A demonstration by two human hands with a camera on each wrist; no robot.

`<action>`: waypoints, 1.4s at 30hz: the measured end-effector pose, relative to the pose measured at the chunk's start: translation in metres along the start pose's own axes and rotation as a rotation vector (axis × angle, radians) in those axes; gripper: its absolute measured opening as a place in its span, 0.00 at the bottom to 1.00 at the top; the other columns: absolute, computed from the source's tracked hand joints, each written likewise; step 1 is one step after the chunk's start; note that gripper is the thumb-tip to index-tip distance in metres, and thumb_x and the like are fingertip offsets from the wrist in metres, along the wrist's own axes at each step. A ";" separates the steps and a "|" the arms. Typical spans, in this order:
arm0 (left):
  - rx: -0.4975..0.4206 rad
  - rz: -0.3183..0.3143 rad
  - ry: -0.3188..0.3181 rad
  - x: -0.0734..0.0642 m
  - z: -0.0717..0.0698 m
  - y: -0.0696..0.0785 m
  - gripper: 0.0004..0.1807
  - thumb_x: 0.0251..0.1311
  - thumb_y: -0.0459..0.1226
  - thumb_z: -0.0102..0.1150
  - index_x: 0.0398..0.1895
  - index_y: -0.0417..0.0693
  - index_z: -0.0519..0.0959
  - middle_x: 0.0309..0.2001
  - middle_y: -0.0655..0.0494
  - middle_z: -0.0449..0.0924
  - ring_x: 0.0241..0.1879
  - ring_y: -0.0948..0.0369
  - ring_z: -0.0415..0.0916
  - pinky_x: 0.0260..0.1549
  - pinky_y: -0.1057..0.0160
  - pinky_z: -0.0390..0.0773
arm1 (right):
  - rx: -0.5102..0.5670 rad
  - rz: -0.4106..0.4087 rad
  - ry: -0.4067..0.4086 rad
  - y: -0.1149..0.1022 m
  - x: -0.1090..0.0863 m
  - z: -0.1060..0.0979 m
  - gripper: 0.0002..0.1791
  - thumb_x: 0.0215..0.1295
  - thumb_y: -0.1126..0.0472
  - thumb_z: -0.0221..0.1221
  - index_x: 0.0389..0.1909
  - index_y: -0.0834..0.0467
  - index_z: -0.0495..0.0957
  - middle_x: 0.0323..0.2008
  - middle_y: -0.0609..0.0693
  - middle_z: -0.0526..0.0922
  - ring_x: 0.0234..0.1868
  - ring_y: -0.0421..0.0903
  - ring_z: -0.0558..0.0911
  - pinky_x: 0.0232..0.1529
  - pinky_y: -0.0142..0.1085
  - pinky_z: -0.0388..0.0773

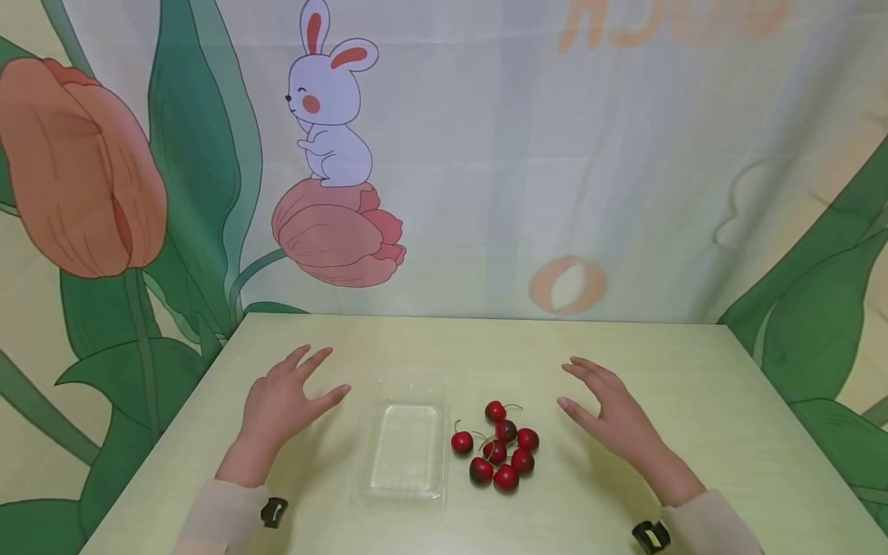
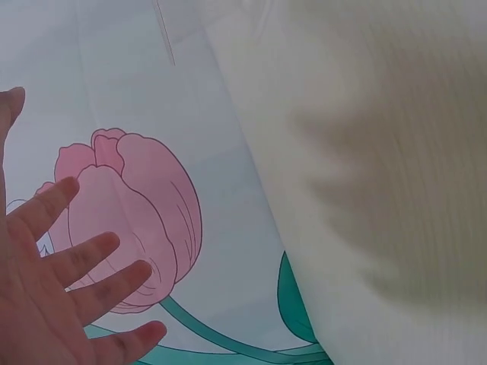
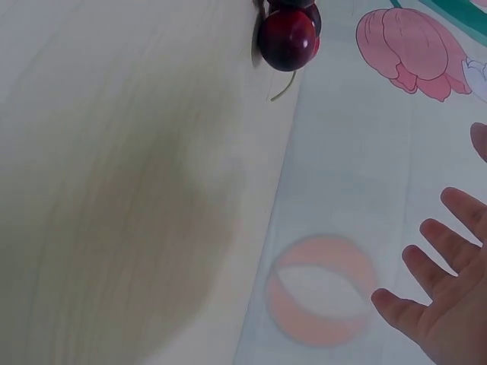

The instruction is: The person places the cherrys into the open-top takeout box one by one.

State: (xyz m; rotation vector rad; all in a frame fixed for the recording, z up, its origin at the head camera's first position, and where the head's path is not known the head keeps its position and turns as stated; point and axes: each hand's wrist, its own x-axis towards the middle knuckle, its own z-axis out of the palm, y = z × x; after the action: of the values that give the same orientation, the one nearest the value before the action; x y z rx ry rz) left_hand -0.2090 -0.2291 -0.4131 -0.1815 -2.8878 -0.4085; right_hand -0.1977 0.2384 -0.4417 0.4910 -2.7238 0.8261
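Several dark red cherries (image 1: 506, 479), some with thin stems, lie in a loose cluster on the table. Left of them sits a clear plastic container (image 1: 405, 447), its inside showing only the tabletop colour. My left hand (image 1: 280, 405) hovers to the left of the container, fingers spread and holding nothing. On the other side, my right hand (image 1: 617, 416) is held above the table to the right of the cherries, fingers apart and touching nothing. In the right wrist view a few cherries (image 3: 287, 39) show at the top edge, away from the right hand (image 3: 449, 293).
The pale wood-grain table (image 1: 624, 347) ends at the back against a hanging printed cloth (image 1: 472, 154) with tulips and a rabbit. Light sleeves with black wrist straps (image 1: 274, 512) cover both forearms.
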 end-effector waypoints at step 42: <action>-0.540 -0.111 -0.211 -0.023 0.032 0.006 0.29 0.70 0.42 0.61 0.70 0.39 0.71 0.63 0.35 0.79 0.58 0.41 0.82 0.54 0.45 0.84 | 0.222 0.103 -0.198 -0.003 -0.012 0.022 0.25 0.69 0.56 0.65 0.63 0.63 0.76 0.62 0.62 0.80 0.60 0.62 0.81 0.58 0.55 0.82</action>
State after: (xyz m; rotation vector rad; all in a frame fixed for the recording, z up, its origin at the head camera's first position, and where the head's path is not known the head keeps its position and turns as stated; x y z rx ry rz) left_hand -0.1926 -0.2158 -0.4471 -0.1551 -2.9229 -1.2550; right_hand -0.1886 0.2264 -0.4620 0.5045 -2.8722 1.1736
